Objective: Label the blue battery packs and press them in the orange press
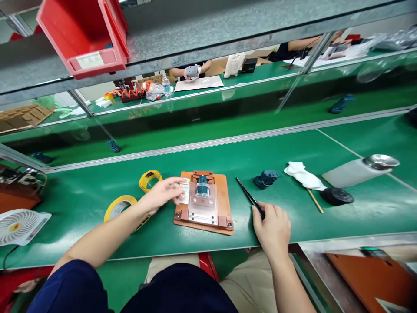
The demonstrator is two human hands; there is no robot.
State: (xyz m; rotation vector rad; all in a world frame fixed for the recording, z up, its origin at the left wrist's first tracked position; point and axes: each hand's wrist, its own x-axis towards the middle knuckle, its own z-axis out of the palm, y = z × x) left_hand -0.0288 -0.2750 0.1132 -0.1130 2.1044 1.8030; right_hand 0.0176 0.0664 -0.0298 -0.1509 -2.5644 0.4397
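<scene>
My right hand [273, 227] sits low, right of centre, on the green tabletop [81, 234], fingers curled round the near end of black tweezers [249, 198]; their tips point up-left toward the fixture. My left hand [163, 193], centre-left, fingers loosely spread, fingertips touching the left edge of the orange fixture plate [223, 204]. The plate lies flat mid-frame with a clear cover [202, 208] and a small blue-grey part [203, 186] seated at its top. Two yellow tape rolls [119, 204] just left of my left hand, one partly under my wrist. White fan [19, 225] at the lower left edge. Right of the fixture: a dark blue part [266, 178], a white rag [302, 175], a black cap [336, 196], a white bottle [355, 171] lying on its side. Further up: another blue part [114, 146] on the next green strip. Red bin [85, 34] on the shelf, upper left. Another person's hands [192, 71] hold something grey at top centre.
</scene>
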